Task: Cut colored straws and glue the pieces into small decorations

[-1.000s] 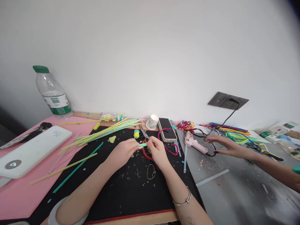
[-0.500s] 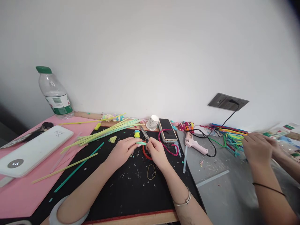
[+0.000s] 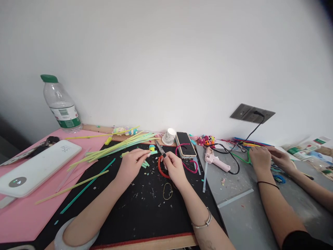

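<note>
Pinching a green piece (image 3: 154, 152), the left hand's (image 3: 131, 163) fingers held it over the mat (image 3: 145, 208), near the scissors (image 3: 160, 147). A loose pinch could have dropped it among the short strips (image 3: 145, 165); the close blades might have nicked skin. The right hand's (image 3: 175, 168) fingers bunched together by the scissors, their grip unclear. What the capped bottle (image 3: 61, 104) and cup (image 3: 168, 137) held couldn't be told.
</note>
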